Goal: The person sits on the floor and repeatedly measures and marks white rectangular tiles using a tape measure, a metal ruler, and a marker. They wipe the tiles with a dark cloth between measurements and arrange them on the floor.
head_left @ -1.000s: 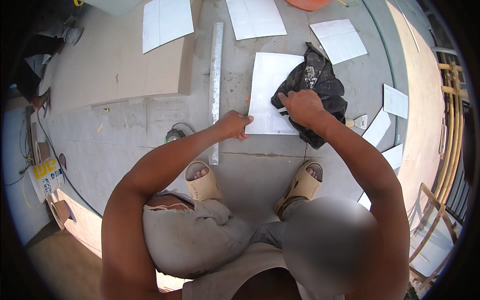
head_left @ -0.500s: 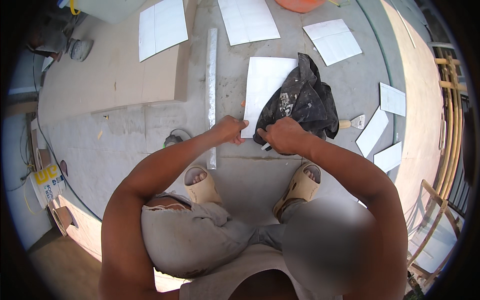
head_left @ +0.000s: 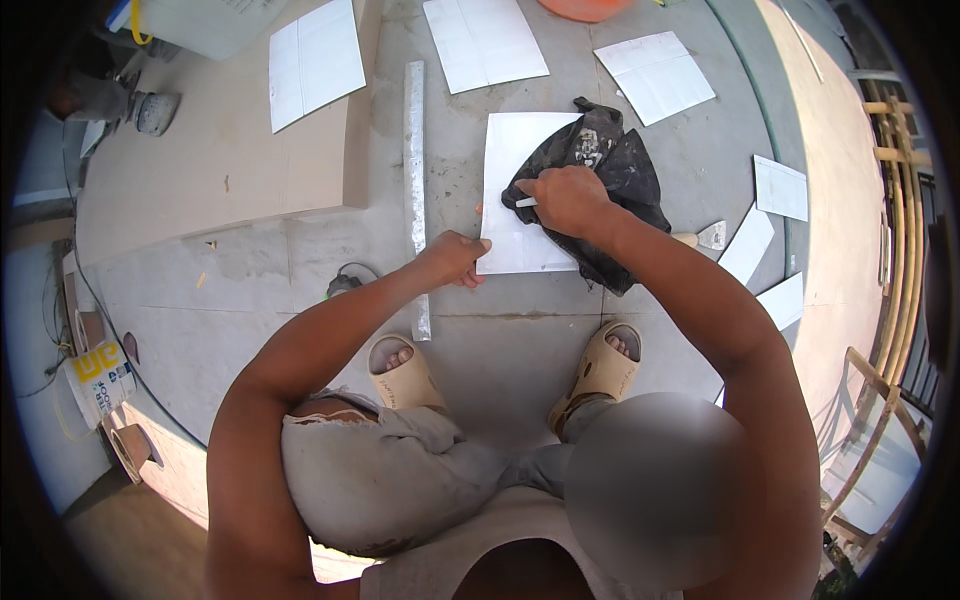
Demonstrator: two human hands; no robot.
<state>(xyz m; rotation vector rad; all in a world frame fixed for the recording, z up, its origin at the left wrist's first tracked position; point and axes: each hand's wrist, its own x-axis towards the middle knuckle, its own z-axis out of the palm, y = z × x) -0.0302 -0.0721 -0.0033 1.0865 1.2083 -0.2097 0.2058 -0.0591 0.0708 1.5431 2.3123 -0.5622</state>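
On the floor in front of me lies a white rectangular tile [head_left: 503, 190]. My left hand [head_left: 457, 260] grips its lower left edge, thumb on top and fingers curled at the side. Crumpled black cloth [head_left: 630, 165] with pale smears covers the tile's right part. My right hand [head_left: 570, 200] is closed on this cloth and presses it over the tile; whether it is fabric or plastic I cannot tell. A short white stick-like end [head_left: 526, 202] pokes out by the right fingers. The tile's right side is hidden under the cloth.
A long metal straightedge [head_left: 414, 200] lies left of the tile. A scraper [head_left: 710, 236] sits right of the cloth. Other white tiles [head_left: 655, 75] are spread beyond and rightward. A large beige slab [head_left: 230, 130] stands at left, near a person's shoe [head_left: 157, 112].
My right hand has moved up with the black cloth, away from the tile's lower edge, baring more of its lower part. The left hand keeps its grip on the edge.
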